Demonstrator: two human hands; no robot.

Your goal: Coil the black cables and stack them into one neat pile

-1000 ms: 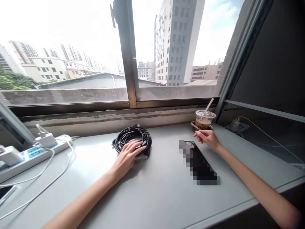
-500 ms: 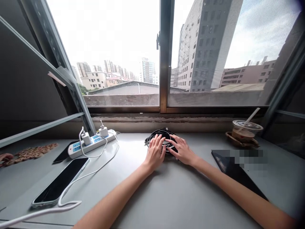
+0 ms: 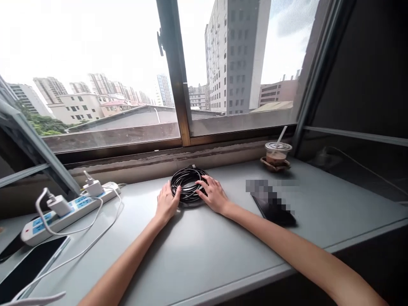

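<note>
A coiled black cable (image 3: pixel 185 174) lies in a round ring on the grey desk, close to the wall below the window. My left hand (image 3: pixel 167 201) grips its left side, the thumb over the coil and the fingers along the outer edge. At the right side, my right hand (image 3: pixel 214 193) holds the coil with bent fingers and thumb laid over the strands. A connector end (image 3: pixel 193 166) sticks out at the back of the ring. The fingers partly cover the coil's sides.
A white power strip (image 3: pixel 72 212) with plugged-in chargers stands at left, near a phone (image 3: pixel 35 263) and a loose white cable (image 3: pixel 84 250). A lidded drink cup (image 3: pixel 276 154) with a straw sits back right. A dark flat object (image 3: pixel 276 212), partly blurred, lies beside my right forearm.
My hands have moved from lying over the coil to its two sides, so more of the ring shows. The camera view has turned right and tilted.
</note>
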